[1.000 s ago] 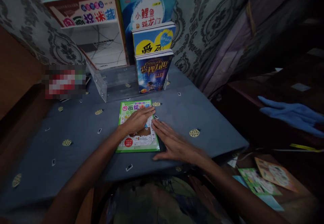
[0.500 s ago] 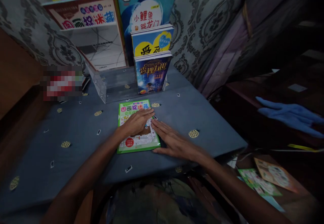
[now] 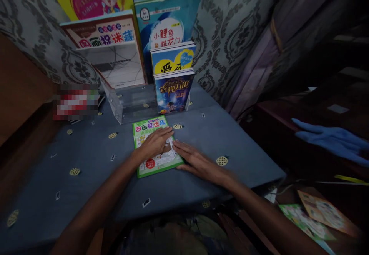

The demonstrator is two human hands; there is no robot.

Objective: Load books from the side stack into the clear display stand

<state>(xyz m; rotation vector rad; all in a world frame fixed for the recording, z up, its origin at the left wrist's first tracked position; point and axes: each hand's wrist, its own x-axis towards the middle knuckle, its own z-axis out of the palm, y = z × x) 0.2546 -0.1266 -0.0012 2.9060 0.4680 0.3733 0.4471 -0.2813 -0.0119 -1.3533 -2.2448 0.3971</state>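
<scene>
Clear stand (image 3: 116, 107) beyond green book (image 3: 165, 159) | left grip (image 3: 157, 142) atop, right grip (image 3: 196, 162) alongside, unclenched | rightward: blue glove (image 3: 331, 136), perhaps

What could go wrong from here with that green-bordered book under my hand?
The left hand lies on the green-bordered rectangular paper book, so pressing while sliding might scuff its cover. The right hand is at its right edge; pushing hard could bend it. Sliding it forward might bump the upright dark-blue paperback beyond.

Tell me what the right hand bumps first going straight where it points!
Probably the left hand, resting on the green-bordered book just ahead of the right hand; depth is unclear.
</scene>
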